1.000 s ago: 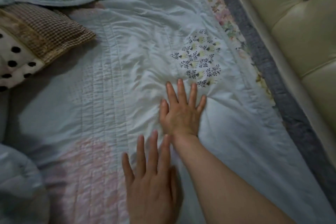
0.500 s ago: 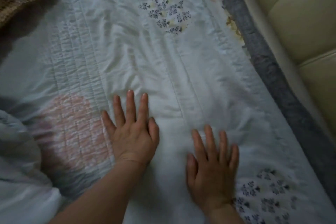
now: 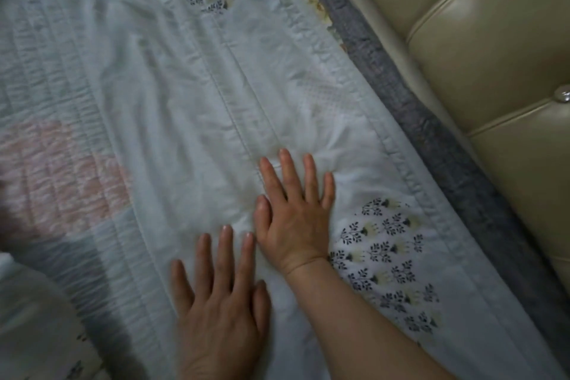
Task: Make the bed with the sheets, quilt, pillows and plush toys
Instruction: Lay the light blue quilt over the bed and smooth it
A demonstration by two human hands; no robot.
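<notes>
Smoothing the quilt [image 3: 185,86] flat is, I judge, the step in hand. It lies spread over the bed. Its hemmed right edge runs just beside a grey strip of sheet [image 3: 431,139], which meets the cream padded panel [image 3: 493,55] along that side of the bed.

I have the left hand [image 3: 219,311] palm down near the bottom of the view, fingers straight and slightly spread, gripping nothing. The right hand [image 3: 293,225] lies flat just ahead of it, fingers likewise straight and released. Its thumb is close to the left fingertips, and a floral patch [image 3: 388,256] sits beside it. Small creases fan out from the right fingertips toward the hem, and long soft folds run up the middle of the quilt.

To do this well I would press lightly with whole palms and sweep outward toward the right edge of the bed. That way the slack runs off at the hem rather than bunching between the hands. Pressing hard risks dragging the quilt off line against the sheet. The part by the pink patch [image 3: 61,179] looks rumpled and will want the same. Pillows and toys are out of view.
</notes>
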